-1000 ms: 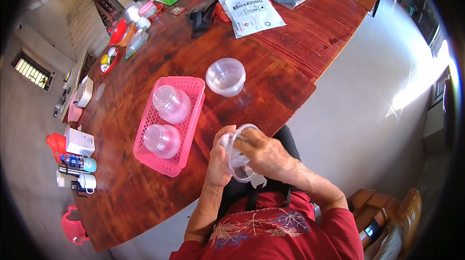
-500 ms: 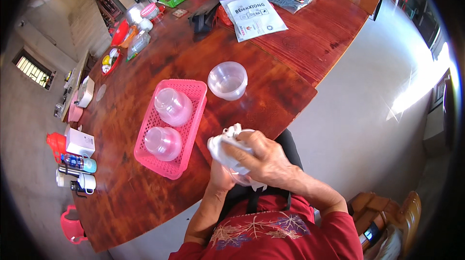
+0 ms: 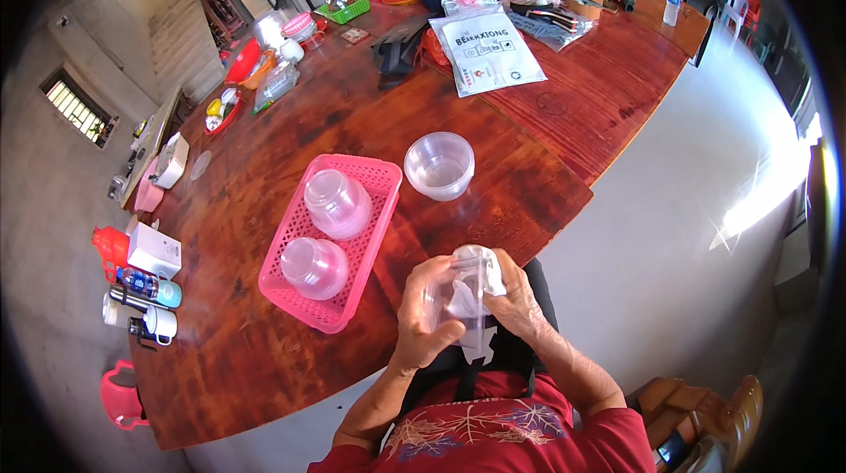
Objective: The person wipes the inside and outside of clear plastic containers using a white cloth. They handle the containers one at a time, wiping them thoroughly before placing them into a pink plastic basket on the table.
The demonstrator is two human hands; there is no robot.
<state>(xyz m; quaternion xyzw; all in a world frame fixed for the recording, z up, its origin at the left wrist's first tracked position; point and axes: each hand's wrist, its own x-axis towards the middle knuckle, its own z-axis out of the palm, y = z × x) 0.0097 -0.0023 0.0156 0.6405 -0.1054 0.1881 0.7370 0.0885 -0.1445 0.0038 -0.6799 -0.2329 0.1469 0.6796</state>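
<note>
At the table's near edge, my left hand (image 3: 414, 319) grips a clear plastic bowl (image 3: 439, 304) tipped on its side, thumb low and fingers around its outside. A white cloth (image 3: 493, 272) is bunched in my right hand (image 3: 519, 304), pressed at the bowl's rim, and some white shows through the bowl's wall. To the left lies a pink perforated basket (image 3: 379, 231) with two upside-down stacks of clear bowls, a far stack (image 3: 338, 203) and a near stack (image 3: 314, 269). Another clear bowl (image 3: 439, 166) stands upright on the table, right of the basket.
Bottles and mugs (image 3: 152, 299) and a white box (image 3: 154, 248) line the left edge of the wooden table (image 3: 220, 358). Farther back lie a white printed bag (image 3: 487, 48), a green basket (image 3: 344, 9) and a water bottle (image 3: 672, 4). A wooden chair (image 3: 736, 411) is at lower right.
The bowl has been turned on its side, and my left hand now shows around it. My right hand with the cloth has shifted right, to the rim. The whole view has tilted slightly.
</note>
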